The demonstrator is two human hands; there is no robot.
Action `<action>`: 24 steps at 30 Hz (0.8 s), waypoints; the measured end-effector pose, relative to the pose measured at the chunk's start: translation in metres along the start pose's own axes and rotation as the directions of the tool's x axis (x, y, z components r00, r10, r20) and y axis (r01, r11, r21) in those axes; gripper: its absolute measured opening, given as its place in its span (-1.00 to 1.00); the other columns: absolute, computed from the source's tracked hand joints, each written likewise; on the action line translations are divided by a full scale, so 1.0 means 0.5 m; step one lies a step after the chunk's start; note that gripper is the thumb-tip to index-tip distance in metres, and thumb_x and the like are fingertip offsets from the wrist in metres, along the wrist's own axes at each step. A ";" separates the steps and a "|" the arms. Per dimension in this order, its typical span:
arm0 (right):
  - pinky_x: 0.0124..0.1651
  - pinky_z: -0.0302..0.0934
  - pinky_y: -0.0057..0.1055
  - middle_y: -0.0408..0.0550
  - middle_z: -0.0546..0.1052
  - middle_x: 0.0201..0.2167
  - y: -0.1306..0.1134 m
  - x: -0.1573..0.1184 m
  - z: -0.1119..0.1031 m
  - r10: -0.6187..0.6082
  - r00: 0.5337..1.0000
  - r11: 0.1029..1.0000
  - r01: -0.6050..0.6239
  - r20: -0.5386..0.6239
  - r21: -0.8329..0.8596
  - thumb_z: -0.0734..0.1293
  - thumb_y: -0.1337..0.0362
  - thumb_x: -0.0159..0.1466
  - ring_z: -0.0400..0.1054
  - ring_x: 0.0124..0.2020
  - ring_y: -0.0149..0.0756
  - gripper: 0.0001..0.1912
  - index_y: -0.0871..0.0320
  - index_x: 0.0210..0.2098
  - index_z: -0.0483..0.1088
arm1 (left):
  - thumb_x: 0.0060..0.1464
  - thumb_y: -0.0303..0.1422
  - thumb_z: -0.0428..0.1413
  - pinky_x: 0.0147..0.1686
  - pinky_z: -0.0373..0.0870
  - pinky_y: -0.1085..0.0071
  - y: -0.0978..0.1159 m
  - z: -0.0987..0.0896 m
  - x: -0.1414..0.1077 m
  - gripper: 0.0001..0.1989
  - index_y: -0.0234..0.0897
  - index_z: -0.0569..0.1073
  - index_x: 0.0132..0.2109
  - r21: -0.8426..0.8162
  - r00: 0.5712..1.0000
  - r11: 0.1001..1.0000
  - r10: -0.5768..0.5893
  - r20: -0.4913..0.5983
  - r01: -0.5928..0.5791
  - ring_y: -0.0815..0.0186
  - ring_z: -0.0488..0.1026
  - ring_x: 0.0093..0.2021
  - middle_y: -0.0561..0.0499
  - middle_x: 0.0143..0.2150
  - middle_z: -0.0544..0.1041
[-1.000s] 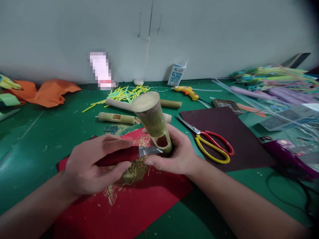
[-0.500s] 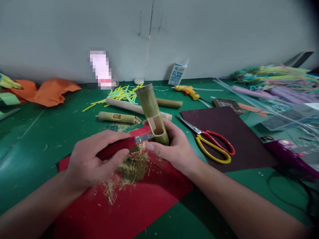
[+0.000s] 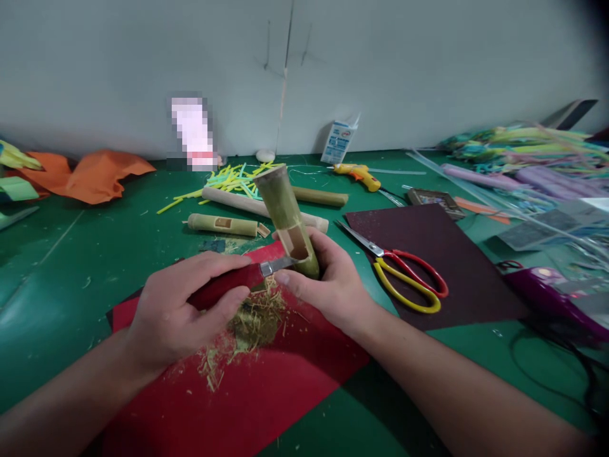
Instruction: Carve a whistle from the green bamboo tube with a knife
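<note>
At the near side of the green table [image 3: 52, 279], a red sheet [image 3: 247, 400] lies in front of you, with pale shavings [image 3: 257, 324] heaped toward its far part. Just above them, your bamboo tube [image 3: 280, 203] stands steeply, its top leaning left and far. A second ago its end face showed broadly; now it is a thin rim, and the cut window lower down is turned more fully into view. That seems to give the knife a clearer approach to the opening's lower edge.

Your left hand [image 3: 183, 314] is closed around the handle of a red knife [image 3: 223, 284], thumb on the near side, blade pointing right. The tip meets or overlaps the window's lower corner; whether it bites cannot be told. Your right hand [image 3: 335, 279] is wrapped around the tube's lower end, its thumb just beside the blade.

To the right, scissors [image 3: 413, 279] lie partly on a dark sheet [image 3: 471, 285]. Farther off, a shorter bamboo piece [image 3: 202, 223] lies left, and a yellow glue gun [image 3: 359, 174] right.
</note>
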State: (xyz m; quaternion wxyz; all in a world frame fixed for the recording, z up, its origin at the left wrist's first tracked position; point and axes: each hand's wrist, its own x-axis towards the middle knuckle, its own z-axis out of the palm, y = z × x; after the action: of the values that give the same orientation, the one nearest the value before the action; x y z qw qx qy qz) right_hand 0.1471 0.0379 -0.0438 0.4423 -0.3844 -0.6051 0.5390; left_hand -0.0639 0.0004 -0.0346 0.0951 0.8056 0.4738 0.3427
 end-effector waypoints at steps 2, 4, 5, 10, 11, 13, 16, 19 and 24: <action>-0.23 0.29 -0.35 -0.13 0.46 -0.27 0.003 0.001 0.003 -0.001 1.000 1.000 0.001 -0.007 -0.010 0.46 0.13 0.05 0.34 -0.28 -0.31 -0.54 0.08 -0.10 0.33 | 0.11 -0.35 0.13 -0.12 0.43 0.41 0.005 0.003 0.001 -0.68 -0.12 0.43 0.04 -0.022 1.000 1.000 0.003 -0.009 -0.003 0.26 0.51 -0.13 0.04 -0.05 0.55; -0.21 0.28 -0.34 -0.13 0.46 -0.25 0.009 0.001 0.006 -0.011 1.000 1.000 0.011 0.002 -0.005 0.47 0.14 0.05 0.33 -0.26 -0.31 -0.54 0.08 -0.10 0.32 | 0.13 -0.38 0.11 -0.11 0.42 0.42 0.009 0.006 0.002 -0.67 -0.14 0.41 0.06 -0.054 1.000 0.998 0.017 -0.007 -0.017 0.27 0.50 -0.10 0.02 -0.04 0.54; -0.20 0.27 -0.35 -0.13 0.45 -0.25 0.012 0.000 0.008 -0.014 1.000 1.000 0.014 0.013 0.004 0.47 0.15 0.05 0.33 -0.26 -0.31 -0.54 0.08 -0.09 0.32 | 0.14 -0.39 0.11 -0.10 0.42 0.42 0.011 0.007 0.003 -0.66 -0.14 0.41 0.07 -0.070 1.000 0.997 0.025 0.001 -0.025 0.27 0.49 -0.09 0.02 -0.03 0.53; -0.23 0.26 -0.38 -0.14 0.44 -0.25 0.023 0.000 0.011 -0.015 0.999 0.998 0.012 0.047 0.056 0.47 0.19 0.05 0.32 -0.27 -0.33 -0.53 0.09 -0.08 0.32 | 0.16 -0.39 0.10 -0.09 0.42 0.47 0.014 0.008 0.004 -0.69 -0.16 0.42 0.06 -0.079 0.999 0.996 0.038 0.030 -0.035 0.32 0.49 -0.08 0.03 -0.03 0.53; -0.23 0.26 -0.38 -0.13 0.44 -0.24 0.023 -0.001 0.011 -0.017 0.999 0.998 0.014 0.047 0.056 0.47 0.20 0.05 0.32 -0.27 -0.33 -0.53 0.09 -0.07 0.31 | 0.16 -0.39 0.10 -0.10 0.42 0.48 0.015 0.007 0.004 -0.69 -0.17 0.42 0.06 -0.076 0.999 0.996 0.039 0.028 -0.037 0.34 0.49 -0.09 0.04 -0.03 0.53; -0.23 0.26 -0.38 -0.13 0.44 -0.24 0.022 -0.001 0.012 -0.025 0.999 0.999 0.023 0.042 0.048 0.46 0.19 0.05 0.33 -0.26 -0.32 -0.52 0.08 -0.06 0.30 | 0.16 -0.40 0.10 -0.10 0.41 0.50 0.015 0.007 0.003 -0.70 -0.18 0.42 0.06 -0.078 0.999 0.996 0.042 0.020 -0.040 0.36 0.49 -0.08 0.05 -0.04 0.54; -0.23 0.27 -0.35 -0.10 0.45 -0.23 0.019 -0.004 0.013 -0.042 0.999 0.999 0.042 0.018 0.013 0.45 0.18 0.06 0.33 -0.26 -0.30 -0.49 0.10 -0.03 0.28 | 0.17 -0.40 0.09 -0.07 0.40 0.52 0.016 0.009 0.002 -0.67 -0.16 0.39 0.09 -0.090 0.999 0.995 0.037 0.039 -0.033 0.36 0.48 -0.05 0.06 0.00 0.52; -0.18 0.27 -0.31 -0.06 0.46 -0.18 0.016 -0.007 0.013 -0.088 0.996 0.994 0.088 -0.005 -0.072 0.43 0.16 0.09 0.34 -0.21 -0.26 -0.47 0.10 0.01 0.25 | 0.18 -0.42 0.06 -0.05 0.40 0.53 0.019 0.010 0.000 -0.61 -0.13 0.34 0.15 -0.096 0.996 0.995 0.040 0.081 -0.032 0.37 0.46 -0.02 0.08 0.04 0.50; -0.09 0.26 -0.26 -0.01 0.46 -0.08 0.009 -0.014 0.012 -0.183 0.982 0.960 0.168 -0.047 -0.223 0.38 0.13 0.16 0.34 -0.10 -0.19 -0.49 0.08 0.06 0.23 | 0.16 -0.45 0.02 0.01 0.37 0.54 0.025 0.013 -0.006 -0.56 -0.17 0.30 0.19 -0.094 0.994 0.994 0.062 0.085 -0.054 0.37 0.44 0.01 0.07 0.10 0.47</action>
State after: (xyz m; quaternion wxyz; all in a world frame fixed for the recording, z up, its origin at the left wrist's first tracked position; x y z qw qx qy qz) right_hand 0.1434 0.0298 -0.0491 0.4634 -0.3933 -0.6771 0.4149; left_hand -0.0519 -0.0076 -0.0348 0.1428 0.8281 0.4293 0.3310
